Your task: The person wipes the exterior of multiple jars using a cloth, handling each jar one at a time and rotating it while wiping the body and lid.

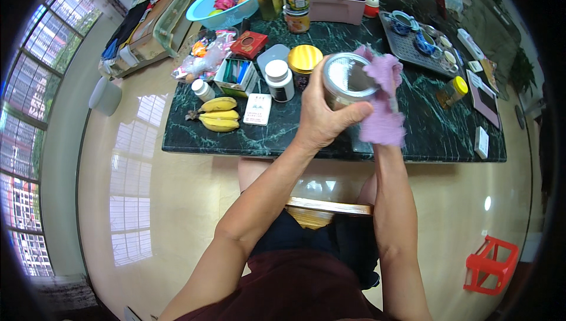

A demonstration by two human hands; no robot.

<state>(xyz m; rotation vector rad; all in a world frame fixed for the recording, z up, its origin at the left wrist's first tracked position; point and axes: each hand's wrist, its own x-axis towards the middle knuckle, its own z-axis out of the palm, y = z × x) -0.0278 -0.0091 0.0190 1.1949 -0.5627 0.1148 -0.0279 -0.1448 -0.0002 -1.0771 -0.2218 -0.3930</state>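
Observation:
Gripped around its near left side by my left hand [325, 119], a clear jar with a silvery lid or rim [349, 75] is held above the table's near half. A pink-purple cloth [384, 99] covers my right hand [385, 119] and presses against the jar's right side; the fingers are mostly hidden by it. Left of the jar stand a gold-lidded jar [305, 62] and a white plastic bottle [279, 81]. A white card or flat case bearing writing [257, 109] lies nearer the table's edge, beside several bananas [219, 115].
The dark green marble table [424, 139] also bears a blue basket [199, 11] with fruit, a pink organizer [338, 10], a tea tray [398, 51] and a yellow-lidded jar [453, 92]. A small white box [481, 142] lies near the right edge. A red plastic stool [491, 265] is on the floor.

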